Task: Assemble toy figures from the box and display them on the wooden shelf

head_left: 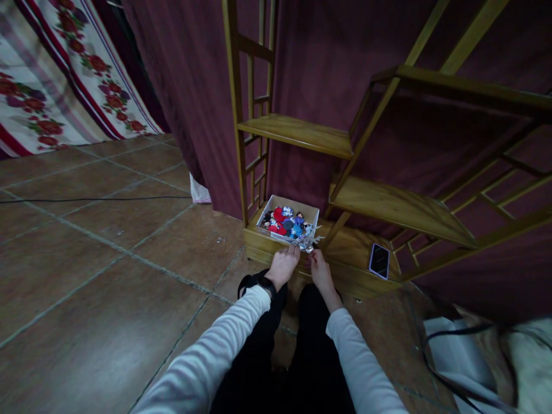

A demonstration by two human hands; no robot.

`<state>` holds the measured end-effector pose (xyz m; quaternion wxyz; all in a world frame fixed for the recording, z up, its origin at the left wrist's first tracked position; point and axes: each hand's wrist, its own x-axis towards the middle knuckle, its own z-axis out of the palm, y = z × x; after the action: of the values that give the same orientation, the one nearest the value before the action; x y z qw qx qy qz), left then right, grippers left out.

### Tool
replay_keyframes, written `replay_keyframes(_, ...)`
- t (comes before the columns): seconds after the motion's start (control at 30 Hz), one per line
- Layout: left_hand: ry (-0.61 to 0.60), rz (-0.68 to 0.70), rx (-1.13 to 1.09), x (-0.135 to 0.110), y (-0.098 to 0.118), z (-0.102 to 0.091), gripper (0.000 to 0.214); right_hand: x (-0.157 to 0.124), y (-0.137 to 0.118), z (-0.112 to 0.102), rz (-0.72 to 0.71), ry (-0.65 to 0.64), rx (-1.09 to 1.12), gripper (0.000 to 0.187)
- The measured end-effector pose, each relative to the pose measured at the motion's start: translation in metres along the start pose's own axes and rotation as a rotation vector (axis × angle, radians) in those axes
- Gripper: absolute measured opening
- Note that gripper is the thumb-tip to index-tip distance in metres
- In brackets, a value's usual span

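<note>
A white cardboard box (311, 214) full of small red, blue and dark trinkets sits on the bottom board of a wooden shelf unit (297, 133). Just in front of the box, my left hand (283, 265) and my right hand (319, 268) are both closed on a small shiny silver item (306, 244), pinching it from either side. The item is too small to name. Both arms wear white sleeves, and a dark band is on my left wrist.
A phone (379, 260) lies face up on the bottom board to the right. Dark red curtains hang behind the shelves. A floral cloth (52, 75) hangs at far left, a black cable (86, 199) crosses the tiled floor, and a bag (474, 356) sits at lower right.
</note>
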<state>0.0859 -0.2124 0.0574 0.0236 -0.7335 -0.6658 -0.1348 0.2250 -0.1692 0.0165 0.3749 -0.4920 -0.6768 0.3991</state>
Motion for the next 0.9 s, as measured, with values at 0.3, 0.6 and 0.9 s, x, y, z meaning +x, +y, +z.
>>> replay_keyframes(0.3, 0.021, 0.085, 0.117, -0.003, 0.001, -0.003, 0.020, -0.002, 0.003, -0.001, 0.019, -0.015, -0.066, 0.013)
replay_keyframes(0.6, 0.006, 0.086, 0.069, -0.004, -0.001, -0.004, 0.021, -0.007, 0.000, -0.001, -0.008, -0.011, -0.111, 0.014)
replay_keyframes(0.9, -0.100, -0.125, -0.179, 0.001, -0.012, -0.008, 0.026, -0.013, -0.009, -0.002, -0.067, -0.036, -0.263, 0.015)
